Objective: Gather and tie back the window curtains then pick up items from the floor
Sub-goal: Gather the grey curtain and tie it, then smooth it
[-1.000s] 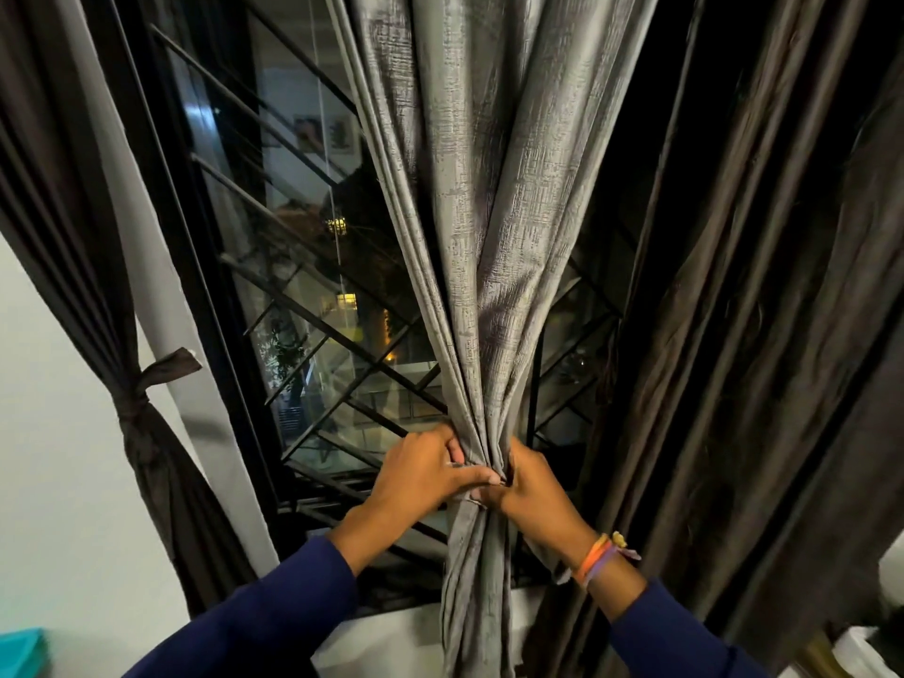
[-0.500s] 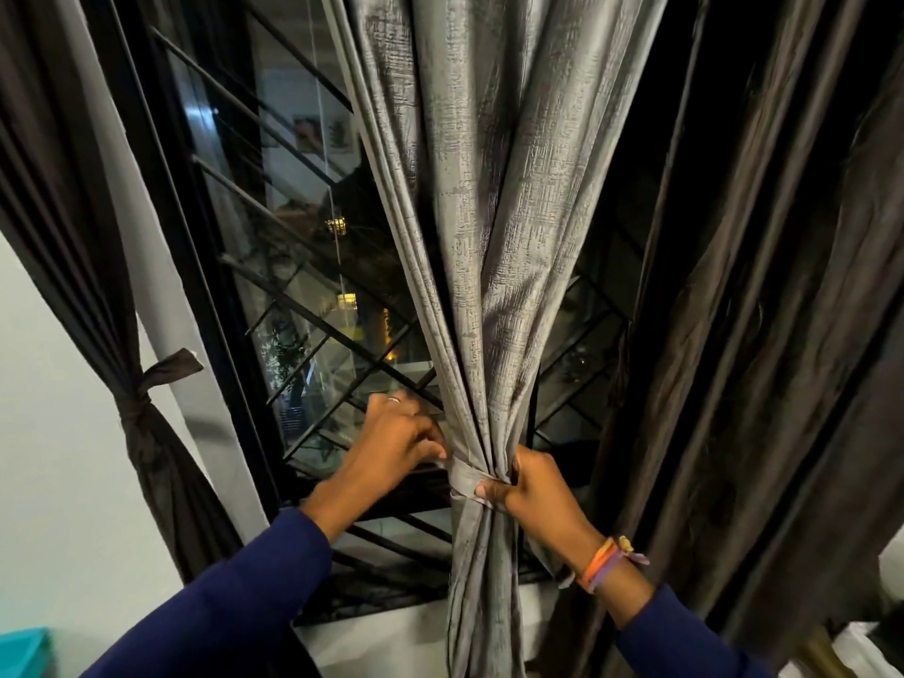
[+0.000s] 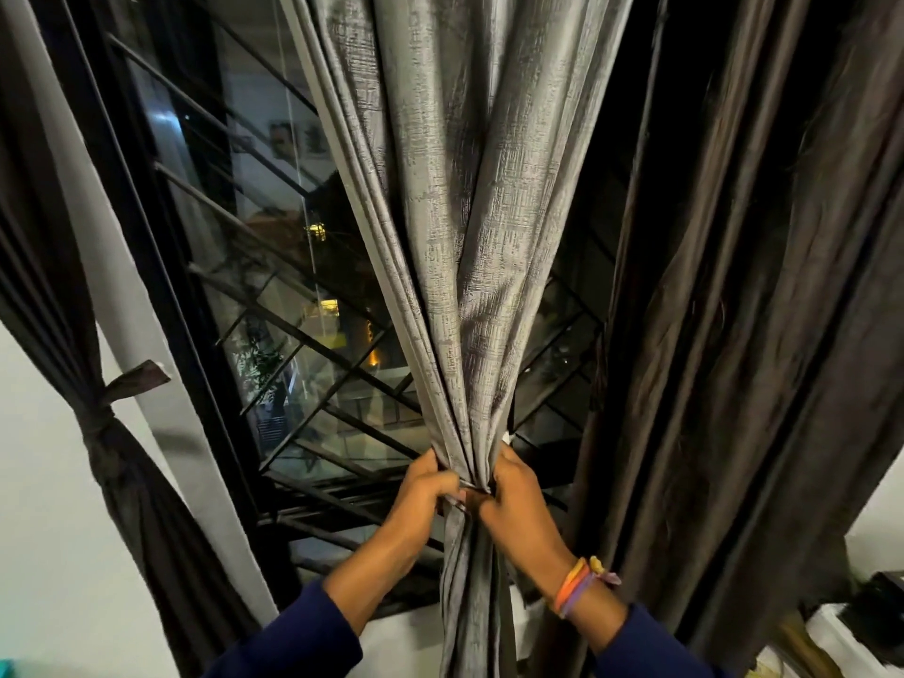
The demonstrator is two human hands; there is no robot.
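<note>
A silver-grey textured curtain hangs in front of the window, gathered into a narrow bunch at waist height. My left hand grips the bunch from the left and my right hand grips it from the right; both close around the gathered point, where a thin grey tie band shows between my fingers. Below my hands the curtain falls straight down. A dark brown curtain hangs loose on the right. Another dark curtain on the left is knotted with a tie.
Behind the curtain is a window with a black metal grille and a black frame. White wall lies to the left. Boxes and dark items sit at the lower right. The floor is out of view.
My left hand came back from the left of the curtain and closed on the gathered bunch beside my right hand. The tie band is now mostly covered by my fingers.
</note>
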